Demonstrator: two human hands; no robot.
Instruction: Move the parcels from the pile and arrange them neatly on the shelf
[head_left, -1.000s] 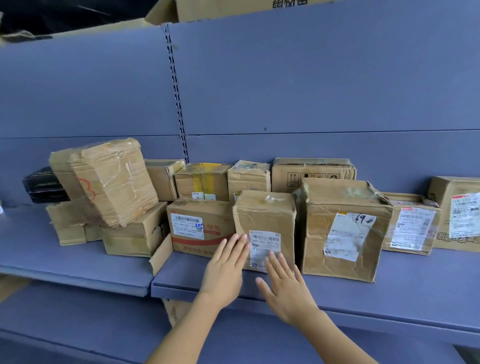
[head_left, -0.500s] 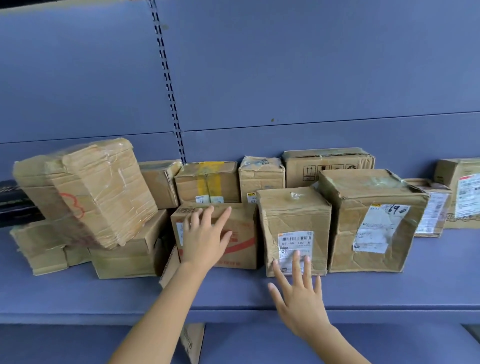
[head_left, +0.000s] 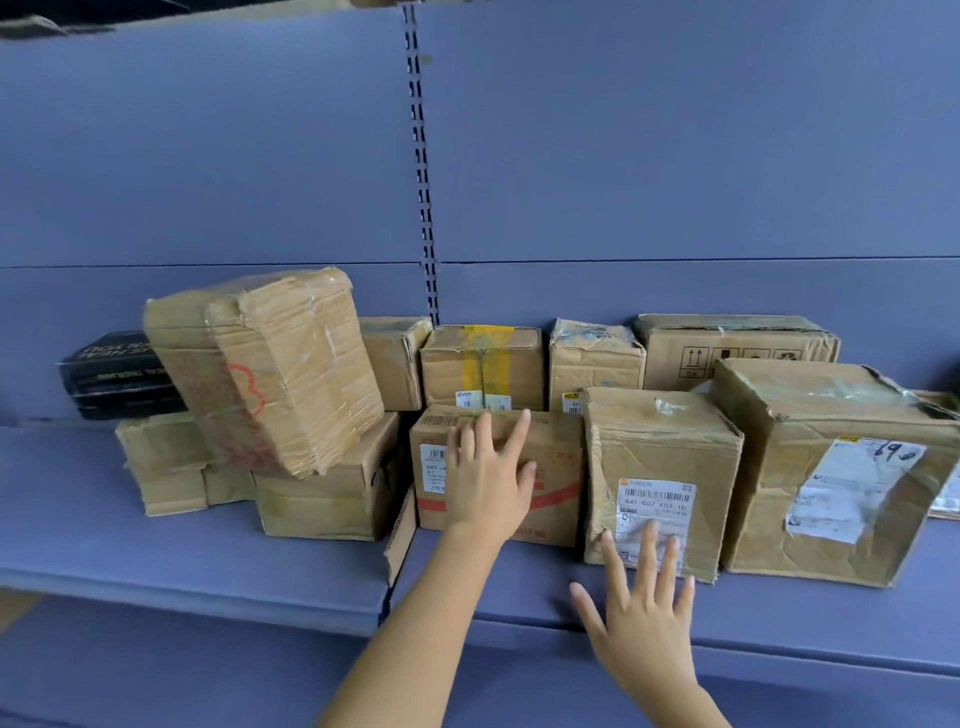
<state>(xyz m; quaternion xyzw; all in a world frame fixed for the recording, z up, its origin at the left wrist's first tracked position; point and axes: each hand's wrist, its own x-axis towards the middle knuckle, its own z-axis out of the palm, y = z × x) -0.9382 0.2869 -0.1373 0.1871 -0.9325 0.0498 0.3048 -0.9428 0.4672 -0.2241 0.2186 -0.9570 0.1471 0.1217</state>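
Observation:
Several brown cardboard parcels stand in two rows on the blue shelf (head_left: 208, 561). My left hand (head_left: 488, 478) lies flat with straight fingers against the front of the box with red stripes (head_left: 556, 467). My right hand (head_left: 639, 603) has its fingers spread, its fingertips touching the lower front of the box with a barcode label (head_left: 660, 457). To the right stands a larger box marked "69" (head_left: 831, 467). Neither hand holds anything.
A heavily taped parcel (head_left: 270, 369) leans tilted on low boxes (head_left: 327, 499) at the left, beside a black package (head_left: 114, 374). Smaller boxes (head_left: 483, 364) line the back wall. A loose cardboard flap (head_left: 402, 530) hangs at the shelf joint. A lower shelf runs below.
My left hand moved from the barcode box leftward onto the red-striped box. My right hand stayed at the barcode box's lower front. The camera view shifted left.

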